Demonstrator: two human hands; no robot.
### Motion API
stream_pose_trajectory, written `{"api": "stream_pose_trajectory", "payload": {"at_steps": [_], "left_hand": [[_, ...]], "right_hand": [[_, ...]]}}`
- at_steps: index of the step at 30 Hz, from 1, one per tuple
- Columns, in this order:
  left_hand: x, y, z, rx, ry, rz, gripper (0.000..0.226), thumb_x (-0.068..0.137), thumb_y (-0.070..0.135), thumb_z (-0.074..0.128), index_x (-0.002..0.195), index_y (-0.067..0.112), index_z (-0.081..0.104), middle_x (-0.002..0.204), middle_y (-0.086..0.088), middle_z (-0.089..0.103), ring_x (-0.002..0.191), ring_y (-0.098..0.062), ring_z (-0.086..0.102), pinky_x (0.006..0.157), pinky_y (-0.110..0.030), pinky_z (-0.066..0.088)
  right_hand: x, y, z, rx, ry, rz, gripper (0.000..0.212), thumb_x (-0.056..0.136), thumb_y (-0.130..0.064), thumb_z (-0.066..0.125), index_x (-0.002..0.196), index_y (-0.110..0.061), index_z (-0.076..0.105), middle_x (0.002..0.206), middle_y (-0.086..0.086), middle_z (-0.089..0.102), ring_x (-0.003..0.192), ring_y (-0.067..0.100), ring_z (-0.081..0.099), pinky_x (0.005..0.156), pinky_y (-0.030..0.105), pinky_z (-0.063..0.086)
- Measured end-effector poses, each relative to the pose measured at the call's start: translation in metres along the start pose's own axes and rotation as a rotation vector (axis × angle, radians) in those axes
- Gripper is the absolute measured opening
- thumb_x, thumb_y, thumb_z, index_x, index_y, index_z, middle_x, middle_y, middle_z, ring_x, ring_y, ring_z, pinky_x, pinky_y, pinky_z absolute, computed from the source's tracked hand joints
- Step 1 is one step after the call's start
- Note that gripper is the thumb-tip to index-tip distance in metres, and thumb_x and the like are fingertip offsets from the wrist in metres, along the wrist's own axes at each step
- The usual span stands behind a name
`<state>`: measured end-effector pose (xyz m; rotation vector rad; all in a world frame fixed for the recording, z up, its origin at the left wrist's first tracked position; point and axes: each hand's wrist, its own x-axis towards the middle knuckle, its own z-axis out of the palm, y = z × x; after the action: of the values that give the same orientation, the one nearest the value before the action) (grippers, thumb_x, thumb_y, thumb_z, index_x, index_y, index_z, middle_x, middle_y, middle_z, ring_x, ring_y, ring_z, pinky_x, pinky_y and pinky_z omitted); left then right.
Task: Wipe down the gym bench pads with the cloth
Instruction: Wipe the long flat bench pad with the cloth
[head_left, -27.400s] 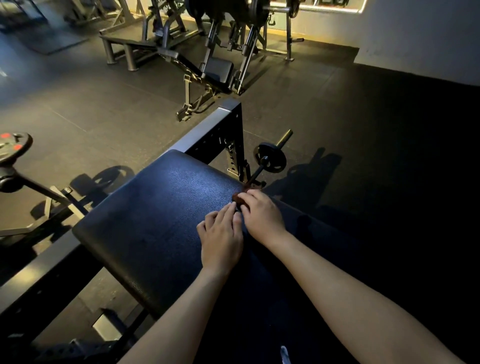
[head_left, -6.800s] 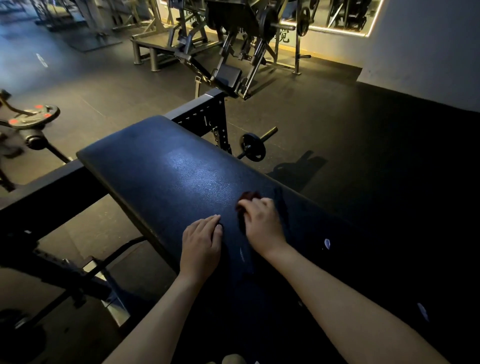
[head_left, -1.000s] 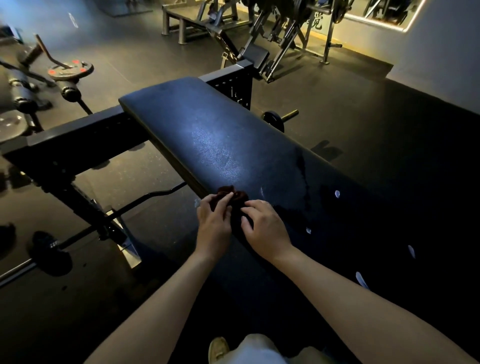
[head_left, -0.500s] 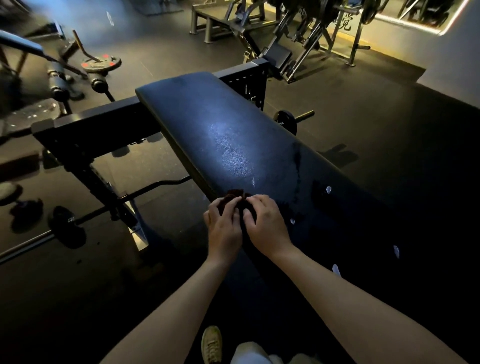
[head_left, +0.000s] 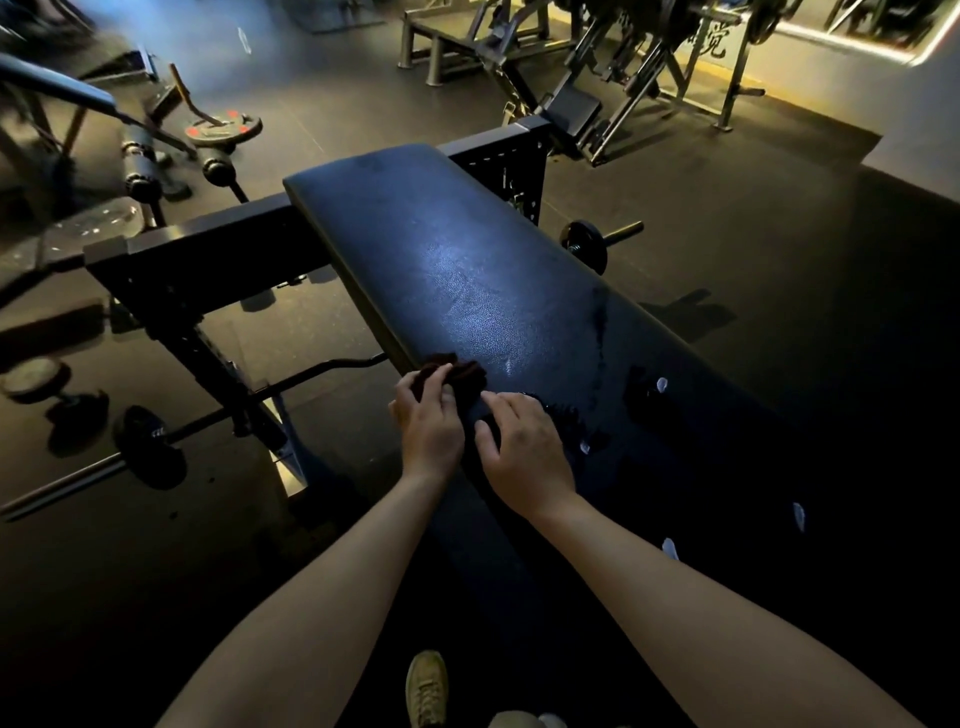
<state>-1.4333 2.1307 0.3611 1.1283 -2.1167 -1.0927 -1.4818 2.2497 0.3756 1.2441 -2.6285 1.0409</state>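
Head view: left hand (head_left: 428, 426) pinches cloth (head_left: 463, 372) on bench pad (head_left: 441, 249)

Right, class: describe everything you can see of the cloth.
The cloth is small, dark reddish-brown and bunched into soft folds. It lies on the black pad near its left edge. The left hand grips its near side, covering part. The right hand rests on the pad beside it; contact is too dark to tell.

The left hand (head_left: 428, 426) hides most of the cloth (head_left: 465, 371), seemingly bunched.
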Motion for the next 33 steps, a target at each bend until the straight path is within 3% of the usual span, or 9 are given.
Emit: {"api": "stream_pose_trajectory", "payload": {"at_steps": [2,7,12,16,21,26,33], "left_hand": [[-0.015,-0.002,0.003,-0.026,0.002,0.031,0.032,0.106,0.021,0.046,0.133,0.027,0.062,0.142,-0.005,0.034,0.126,-0.024,0.031,0.113,-0.034,0.029],[-0.058,-0.007,0.002,-0.054,0.009,0.144,0.03,0.103,0.017,0.053,0.128,0.025,0.067,0.133,0.001,0.039,0.125,-0.014,0.035,0.102,-0.001,0.017],[-0.048,-0.003,-0.006,-0.102,0.013,0.148,0.028,0.103,0.015,0.054,0.125,0.025,0.068,0.131,0.001,0.043,0.125,-0.016,0.04,0.109,-0.019,0.028],[-0.002,0.011,-0.011,-0.08,0.081,0.131,0.033,0.104,0.019,0.051,0.134,0.026,0.063,0.145,-0.004,0.04,0.134,-0.021,0.032,0.117,-0.031,0.025],[0.026,0.009,-0.005,0.169,-0.109,0.145,0.036,0.104,0.028,0.049,0.139,0.027,0.059,0.153,0.001,0.036,0.134,-0.024,0.023,0.111,-0.023,0.016],[-0.002,-0.003,-0.007,0.116,-0.104,0.228,0.03,0.102,0.024,0.053,0.129,0.028,0.067,0.141,0.002,0.045,0.127,-0.019,0.029,0.113,-0.028,0.025],[-0.046,-0.012,-0.016,0.029,-0.107,0.297,0.03,0.099,0.017,0.061,0.125,0.029,0.07,0.133,0.013,0.05,0.121,-0.011,0.034,0.102,-0.001,0.016]], "right_hand": [[0.0,0.002,-0.002,0.075,0.014,0.029,0.042,0.094,-0.03,0.048,0.127,-0.008,0.062,0.121,0.006,0.064,0.115,0.024,0.055,0.105,0.039,0.043],[-0.008,0.003,-0.007,0.149,0.05,0.049,0.036,0.093,-0.024,0.051,0.124,-0.009,0.062,0.12,0.004,0.061,0.115,0.022,0.051,0.104,0.036,0.041],[-0.001,0.004,-0.001,0.084,0.029,0.034,0.042,0.092,-0.032,0.047,0.126,-0.012,0.062,0.123,0.003,0.06,0.116,0.021,0.052,0.103,0.041,0.043],[0.003,0.004,0.005,0.011,0.016,0.035,0.05,0.092,-0.039,0.043,0.134,-0.016,0.059,0.127,0.0,0.059,0.12,0.021,0.053,0.1,0.043,0.042],[0.005,0.005,0.005,0.028,0.01,0.064,0.051,0.094,-0.038,0.044,0.137,-0.014,0.056,0.128,0.001,0.058,0.122,0.02,0.052,0.101,0.042,0.042],[0.005,0.003,0.001,0.109,0.041,0.096,0.05,0.093,-0.036,0.043,0.134,-0.013,0.058,0.128,0.001,0.058,0.12,0.019,0.051,0.102,0.04,0.042],[0.001,0.004,-0.001,0.113,0.059,0.051,0.041,0.095,-0.034,0.043,0.121,-0.011,0.065,0.121,0.001,0.06,0.113,0.019,0.053,0.101,0.042,0.045]]}}
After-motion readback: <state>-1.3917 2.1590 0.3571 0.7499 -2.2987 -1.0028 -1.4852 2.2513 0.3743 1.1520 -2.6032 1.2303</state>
